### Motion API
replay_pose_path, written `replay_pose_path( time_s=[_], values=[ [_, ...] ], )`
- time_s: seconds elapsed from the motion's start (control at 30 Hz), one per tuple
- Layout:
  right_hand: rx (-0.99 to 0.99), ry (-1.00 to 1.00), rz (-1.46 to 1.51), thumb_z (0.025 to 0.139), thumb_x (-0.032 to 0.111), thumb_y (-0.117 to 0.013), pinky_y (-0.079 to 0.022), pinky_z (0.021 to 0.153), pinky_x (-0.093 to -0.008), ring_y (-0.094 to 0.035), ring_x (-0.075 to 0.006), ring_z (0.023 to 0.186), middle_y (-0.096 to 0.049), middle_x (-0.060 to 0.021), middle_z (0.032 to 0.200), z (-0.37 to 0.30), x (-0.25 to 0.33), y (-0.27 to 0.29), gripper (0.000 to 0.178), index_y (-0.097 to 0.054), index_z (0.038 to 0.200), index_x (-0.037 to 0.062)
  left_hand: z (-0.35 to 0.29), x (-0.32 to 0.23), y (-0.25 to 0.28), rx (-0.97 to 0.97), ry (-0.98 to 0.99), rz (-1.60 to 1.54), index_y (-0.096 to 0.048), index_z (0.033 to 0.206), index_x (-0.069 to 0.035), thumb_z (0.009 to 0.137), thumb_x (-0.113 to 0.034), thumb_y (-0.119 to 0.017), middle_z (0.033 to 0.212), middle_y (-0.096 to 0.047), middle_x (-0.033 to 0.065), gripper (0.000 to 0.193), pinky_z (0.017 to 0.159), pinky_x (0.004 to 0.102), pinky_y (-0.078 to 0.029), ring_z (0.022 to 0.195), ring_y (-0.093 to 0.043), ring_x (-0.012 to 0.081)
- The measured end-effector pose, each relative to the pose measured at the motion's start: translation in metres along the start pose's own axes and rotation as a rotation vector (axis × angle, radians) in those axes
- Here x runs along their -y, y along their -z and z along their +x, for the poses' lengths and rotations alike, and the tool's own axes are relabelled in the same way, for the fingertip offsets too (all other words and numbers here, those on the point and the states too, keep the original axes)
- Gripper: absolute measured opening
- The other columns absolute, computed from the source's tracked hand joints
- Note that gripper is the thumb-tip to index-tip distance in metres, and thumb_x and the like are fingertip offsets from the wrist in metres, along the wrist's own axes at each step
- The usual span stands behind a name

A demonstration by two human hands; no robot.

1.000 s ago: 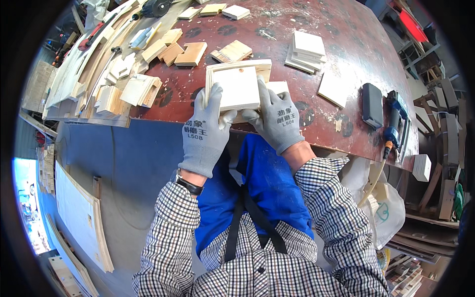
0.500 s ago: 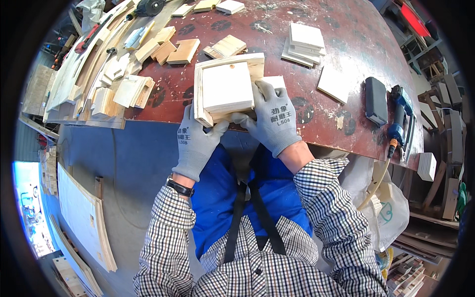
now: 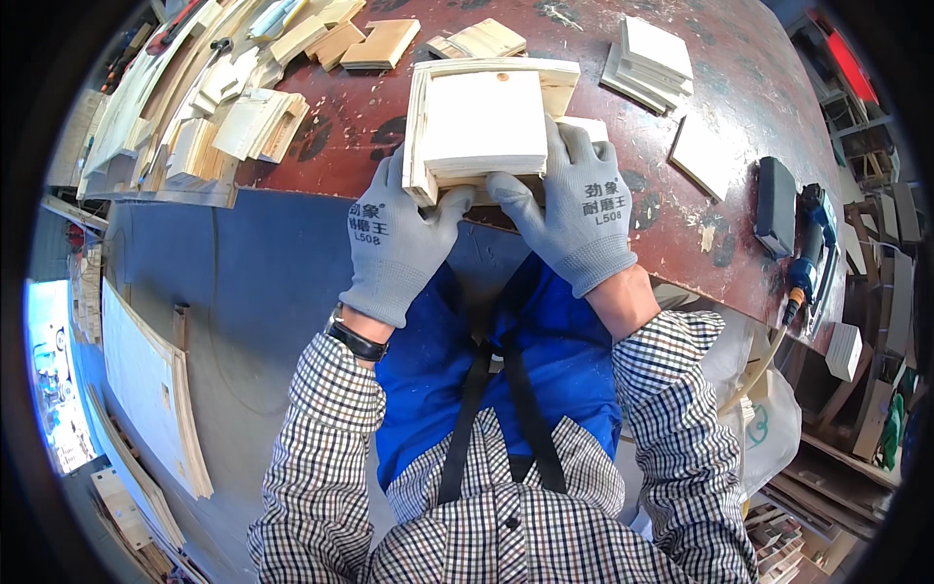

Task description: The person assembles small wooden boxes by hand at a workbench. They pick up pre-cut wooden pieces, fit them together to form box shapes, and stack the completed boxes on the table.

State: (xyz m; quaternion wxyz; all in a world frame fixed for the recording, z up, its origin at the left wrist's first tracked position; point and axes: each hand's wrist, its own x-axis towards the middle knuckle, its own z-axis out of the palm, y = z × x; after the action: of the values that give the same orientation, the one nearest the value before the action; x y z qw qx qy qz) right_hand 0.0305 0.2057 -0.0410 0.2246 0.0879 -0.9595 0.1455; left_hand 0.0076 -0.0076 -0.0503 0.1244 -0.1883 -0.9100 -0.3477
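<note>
A squared stack of pale plywood boards [image 3: 486, 122] sits against the raised left and far sides of a wooden corner frame [image 3: 417, 127] at the near edge of the bench. My left hand [image 3: 404, 238], in a grey glove, is closed on the frame's near left corner, its thumb along the front. On the right side, my right hand [image 3: 574, 209], gloved the same, grips the stack with its thumb pressed to the front edge and its fingers along the side. Behind those fingers another pale board [image 3: 587, 127] shows in part. The undersides of stack and frame are hidden.
On the dark red bench [image 3: 341, 165], a stack of square boards [image 3: 650, 63] and a single board [image 3: 702, 156] lie to the right. Beyond them are a black box [image 3: 775, 206] and a blue-black air nailer [image 3: 815, 243] with a hose. Wood offcuts [image 3: 258, 125] crowd the left.
The whole view has shifted, so the bench and its contents sit higher and further right. Both hands keep their hold on the stack and frame, with little visible change in grip.
</note>
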Motion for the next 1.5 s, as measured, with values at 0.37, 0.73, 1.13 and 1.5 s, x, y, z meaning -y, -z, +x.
replay_pose_path(
  time_s=[0.37,0.73,1.13,1.5],
  values=[
    [-0.104,-0.153,0.166,0.081,0.057,-0.087,-0.053,0.099,-0.0509,-0.062,-0.0423,0.122,-0.066,-0.0241,0.131,-0.004,0.004,-0.003,0.09,-0.057,0.144,0.0016,-0.001,-0.002,-0.002,-0.087,-0.026,-0.001,-0.057,0.136,-0.006,0.086,-0.027,-0.083,0.109,-0.069,0.0167,0.06,0.075,0.0456,-0.062,0.091,-0.073,0.0375],
    [0.028,-0.061,-0.004,0.093,0.06,-0.071,-0.05,0.098,-0.0501,-0.06,-0.0414,0.108,-0.062,-0.0243,0.129,0.0,0.01,0.002,0.09,-0.049,0.15,-0.0061,0.006,-0.005,-0.002,-0.07,0.043,0.022,-0.057,0.132,-0.008,0.081,-0.043,-0.088,0.111,-0.068,0.012,0.068,0.071,0.0415,-0.063,0.094,-0.074,0.0295],
    [0.05,-0.049,0.138,0.089,0.068,-0.073,-0.054,0.092,-0.053,-0.061,-0.0445,0.109,-0.061,-0.0282,0.126,0.007,0.007,0.007,0.108,-0.038,0.157,-0.0088,0.013,-0.006,0.012,0.059,0.09,0.001,-0.049,0.147,-0.008,0.084,-0.042,-0.086,0.12,-0.071,0.0152,0.08,0.073,0.0412,-0.064,0.095,-0.077,0.033],
    [-0.108,-0.034,0.267,0.085,0.067,-0.076,-0.057,0.085,-0.0502,-0.063,-0.0418,0.108,-0.063,-0.027,0.123,0.008,0.005,0.001,0.115,-0.034,0.159,-0.0103,0.008,-0.006,0.005,-0.029,0.043,-0.013,-0.05,0.149,-0.008,0.083,-0.04,-0.087,0.123,-0.069,0.0139,0.082,0.076,0.0418,-0.064,0.098,-0.075,0.0325]
  ],
)
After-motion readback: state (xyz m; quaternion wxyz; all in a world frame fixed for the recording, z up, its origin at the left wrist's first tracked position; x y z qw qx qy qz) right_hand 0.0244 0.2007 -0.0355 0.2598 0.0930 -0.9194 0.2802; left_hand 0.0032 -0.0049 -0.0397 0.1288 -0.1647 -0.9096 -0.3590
